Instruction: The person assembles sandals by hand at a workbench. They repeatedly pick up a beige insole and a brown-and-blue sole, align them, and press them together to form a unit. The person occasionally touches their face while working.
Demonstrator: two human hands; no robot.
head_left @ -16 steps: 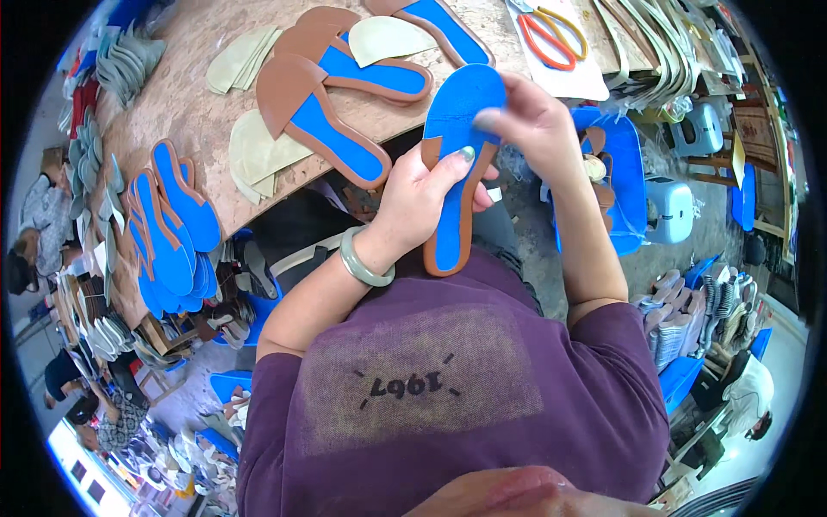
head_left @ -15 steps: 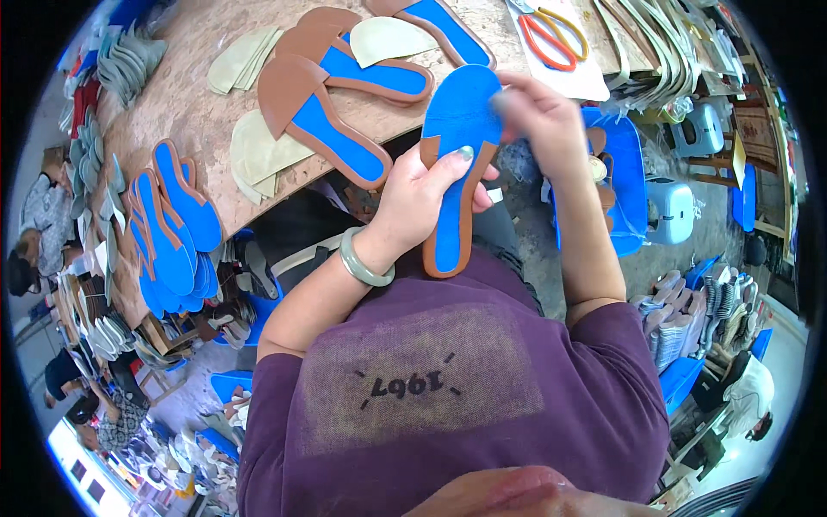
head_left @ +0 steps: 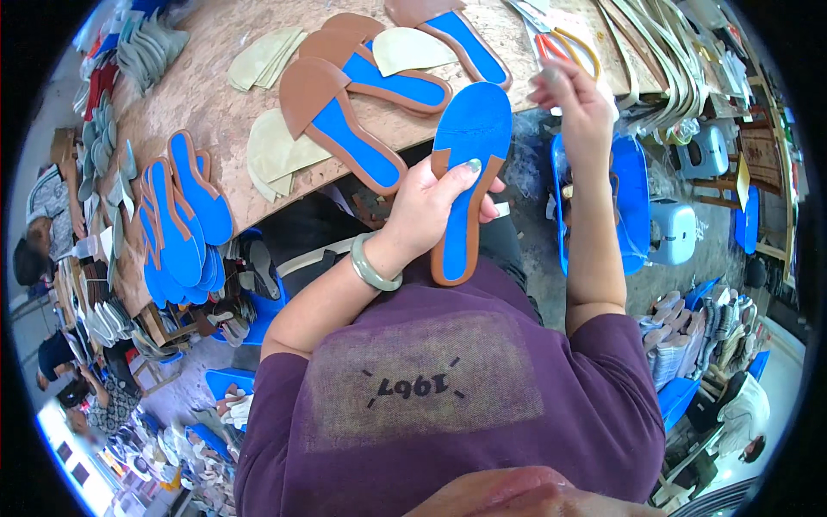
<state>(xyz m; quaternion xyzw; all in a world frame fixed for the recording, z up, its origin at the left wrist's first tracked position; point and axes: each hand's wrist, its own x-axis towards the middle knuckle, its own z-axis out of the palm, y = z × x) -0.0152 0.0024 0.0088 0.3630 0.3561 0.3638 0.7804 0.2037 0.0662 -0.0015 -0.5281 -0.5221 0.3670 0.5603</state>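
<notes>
While left hand (head_left: pixel 427 203) holds one insole (head_left: pixel 474 118), right hand (head_left: pixel 582 96) hovers (apart).

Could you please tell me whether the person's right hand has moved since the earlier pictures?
Yes: the right hand has moved forward, toward the metal scissors with red and yellow handles.

Left hand: mine (head_left: pixel 435 202) grips a blue insole (head_left: pixel 472 116) edged in brown, thumb across its narrow middle — the wide end points away from me.
Right hand: mine (head_left: pixel 579 95) is raised apart from it, fingers curled and blurred, near the scissors (head_left: pixel 541 43).
Worktop (head_left: pixel 211 116): brown-and-blue insoles (head_left: pixel 334 129) lie among cream half-round pieces (head_left: pixel 280 148); blue insoles (head_left: pixel 183 250) pile up at my left.
Floor side: a blue bin (head_left: pixel 635 207) — partly behind my right forearm.
</notes>
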